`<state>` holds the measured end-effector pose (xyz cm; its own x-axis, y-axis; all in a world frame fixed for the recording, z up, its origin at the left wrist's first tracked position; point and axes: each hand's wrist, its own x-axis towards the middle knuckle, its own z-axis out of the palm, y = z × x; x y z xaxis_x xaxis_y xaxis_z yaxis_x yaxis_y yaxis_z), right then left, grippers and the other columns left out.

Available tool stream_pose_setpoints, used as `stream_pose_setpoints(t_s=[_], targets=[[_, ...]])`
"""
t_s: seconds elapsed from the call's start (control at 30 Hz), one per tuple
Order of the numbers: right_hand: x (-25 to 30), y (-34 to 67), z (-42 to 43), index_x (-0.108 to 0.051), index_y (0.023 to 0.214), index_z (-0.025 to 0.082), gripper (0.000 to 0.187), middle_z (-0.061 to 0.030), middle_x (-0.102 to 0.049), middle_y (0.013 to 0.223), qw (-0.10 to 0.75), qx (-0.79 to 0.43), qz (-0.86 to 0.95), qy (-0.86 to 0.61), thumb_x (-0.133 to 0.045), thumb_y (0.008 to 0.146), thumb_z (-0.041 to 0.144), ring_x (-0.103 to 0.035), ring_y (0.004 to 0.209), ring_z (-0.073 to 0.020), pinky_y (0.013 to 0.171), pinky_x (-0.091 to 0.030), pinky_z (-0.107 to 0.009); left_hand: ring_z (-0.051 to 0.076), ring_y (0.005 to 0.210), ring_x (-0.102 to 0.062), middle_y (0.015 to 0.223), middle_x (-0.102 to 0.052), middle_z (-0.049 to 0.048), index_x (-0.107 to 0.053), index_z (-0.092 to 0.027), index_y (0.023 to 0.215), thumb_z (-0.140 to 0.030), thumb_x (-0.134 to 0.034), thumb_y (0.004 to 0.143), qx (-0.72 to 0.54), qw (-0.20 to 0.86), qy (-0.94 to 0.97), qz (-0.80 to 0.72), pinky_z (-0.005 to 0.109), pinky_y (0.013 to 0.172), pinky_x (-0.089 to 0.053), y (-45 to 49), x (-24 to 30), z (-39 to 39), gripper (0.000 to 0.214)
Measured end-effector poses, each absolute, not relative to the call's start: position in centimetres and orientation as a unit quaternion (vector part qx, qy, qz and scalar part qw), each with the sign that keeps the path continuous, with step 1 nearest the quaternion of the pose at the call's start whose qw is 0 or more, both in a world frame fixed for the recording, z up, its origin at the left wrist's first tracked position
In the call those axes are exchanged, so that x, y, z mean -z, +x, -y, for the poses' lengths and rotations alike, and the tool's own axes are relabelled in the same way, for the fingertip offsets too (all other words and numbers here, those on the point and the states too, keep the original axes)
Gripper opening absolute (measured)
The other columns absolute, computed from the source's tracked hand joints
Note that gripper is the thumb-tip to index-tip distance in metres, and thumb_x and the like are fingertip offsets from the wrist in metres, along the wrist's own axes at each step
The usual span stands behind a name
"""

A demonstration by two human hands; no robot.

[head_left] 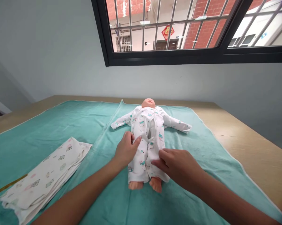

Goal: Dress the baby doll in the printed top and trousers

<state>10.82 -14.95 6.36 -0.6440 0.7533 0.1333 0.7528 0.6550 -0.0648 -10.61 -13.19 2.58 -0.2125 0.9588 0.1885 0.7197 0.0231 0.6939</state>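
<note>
A baby doll lies on its back, with its head toward the wall and its bare feet toward me. It wears a white printed top whose sleeves spread out to both sides, and white printed trousers cover its legs. My left hand is closed at the trousers' left side near the thigh, thumb lying on the cloth. Lower down, on the right trouser leg, my right hand pinches the fabric near the knee. The tips of several fingers are hidden on both hands.
A green blanket covers most of the wooden table. To the left lies a folded printed cloth, with a thin yellowish strip beside it. Behind the table are a wall and a barred window.
</note>
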Motion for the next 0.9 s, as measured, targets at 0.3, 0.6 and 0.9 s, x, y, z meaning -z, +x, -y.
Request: stream_pose_setpoints(t_s=[0.3,0.6,0.9], targets=[[-4.0,12.5,18.8,-0.053,0.084,0.021,0.011,-0.0007,-0.059,0.08,0.151,0.017,0.924,-0.35,-0.054,0.094,0.019,-0.055,0.067,-0.0169,0.056,-0.023,-0.031,0.014,0.058,-0.049,0.066,-0.058,-0.0036,-0.047,-0.021,0.071,-0.061,-0.052,0.088,-0.143,0.251,0.71,-0.642,0.027,0.052,-0.023,-12.2,-4.3,19.6,0.043],[-5.3,13.0,18.8,-0.052,0.085,0.021,0.018,0.0008,-0.057,0.08,0.124,-0.123,0.939,-0.296,-0.042,0.099,0.017,-0.048,0.066,-0.0141,0.06,-0.03,-0.03,0.012,0.058,-0.039,0.061,-0.045,-0.0035,-0.037,-0.019,0.062,-0.046,-0.041,0.095,-0.226,0.323,0.715,-0.577,0.026,0.056,-0.025,-13.3,-3.4,19.8,0.043],[-6.3,15.3,19.2,-0.051,0.083,0.021,0.019,0.0009,-0.06,0.08,0.058,-0.256,0.918,-0.298,-0.043,0.1,0.022,-0.052,0.07,-0.0113,0.061,-0.036,-0.025,0.01,0.058,-0.031,0.062,-0.033,-0.004,-0.033,-0.019,0.059,-0.039,-0.048,0.088,-0.243,0.488,0.662,-0.515,0.026,0.053,-0.024,-15.2,-3.9,20.0,0.039]])
